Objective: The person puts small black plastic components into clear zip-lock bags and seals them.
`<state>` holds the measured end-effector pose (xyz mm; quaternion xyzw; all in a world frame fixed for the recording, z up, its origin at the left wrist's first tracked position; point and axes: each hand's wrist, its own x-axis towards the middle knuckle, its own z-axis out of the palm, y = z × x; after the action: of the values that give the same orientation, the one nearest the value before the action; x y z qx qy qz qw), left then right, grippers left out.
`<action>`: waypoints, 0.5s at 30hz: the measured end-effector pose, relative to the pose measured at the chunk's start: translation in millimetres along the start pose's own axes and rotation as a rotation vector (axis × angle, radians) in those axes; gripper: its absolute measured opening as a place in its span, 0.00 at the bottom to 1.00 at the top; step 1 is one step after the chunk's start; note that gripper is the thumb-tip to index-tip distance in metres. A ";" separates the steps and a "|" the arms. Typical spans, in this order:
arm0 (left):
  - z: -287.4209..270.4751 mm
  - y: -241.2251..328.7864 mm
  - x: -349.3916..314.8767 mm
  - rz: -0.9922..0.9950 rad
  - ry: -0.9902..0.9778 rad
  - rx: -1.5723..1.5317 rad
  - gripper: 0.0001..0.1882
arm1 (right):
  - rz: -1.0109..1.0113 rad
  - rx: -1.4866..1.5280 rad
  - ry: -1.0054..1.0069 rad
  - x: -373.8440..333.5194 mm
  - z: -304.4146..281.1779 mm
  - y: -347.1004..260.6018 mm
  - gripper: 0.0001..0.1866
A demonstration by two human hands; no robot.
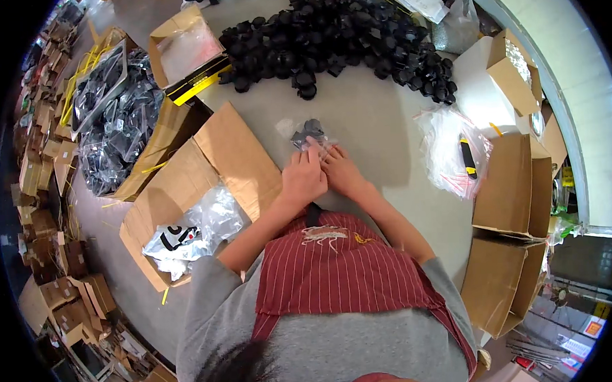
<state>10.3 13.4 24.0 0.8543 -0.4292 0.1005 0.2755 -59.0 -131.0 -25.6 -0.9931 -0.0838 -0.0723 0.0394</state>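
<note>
A small clear plastic bag (287, 128) with a black plastic part (311, 131) inside lies on the grey tabletop, just in front of me. My left hand (305, 176) is closed on the bag's near edge, its index finger stretched toward the part. Close beside it, my right hand (344, 171) has its fingers bent and closed on the same edge. The fingertips partly cover the bag's near end, so its opening is hidden.
Many loose black plastic parts (327, 35) are heaped at the back. At left, a carton (146, 153) holds bagged black parts, near an open carton with plastic waste (234, 150). A yellow-black cutter (468, 157) rests on clear bags (443, 149) at right, beside open cartons (501, 184).
</note>
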 end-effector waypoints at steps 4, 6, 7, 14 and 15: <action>-0.8 0.1 3.9 -0.006 -0.041 0.019 0.27 | 0.040 0.076 -0.022 7.8 -9.0 -6.2 0.30; -0.2 2.8 6.3 0.021 0.071 0.032 0.27 | 0.046 0.077 -0.022 11.3 -9.0 -9.6 0.30; -0.2 4.3 8.0 0.020 0.072 0.033 0.27 | 0.070 0.021 -0.089 13.2 -6.8 -11.2 0.31; 17.0 -9.5 13.8 0.027 0.066 0.157 0.23 | 0.054 0.081 0.119 17.8 4.0 -15.8 0.35; 17.7 -10.7 14.5 0.026 0.030 0.184 0.23 | 0.054 0.080 0.118 18.6 3.2 -15.6 0.35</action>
<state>26.4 -1.1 11.1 0.8687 -0.4251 0.1559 0.2009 -43.0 -112.4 -25.0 -0.9866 -0.0573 -0.1261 0.0861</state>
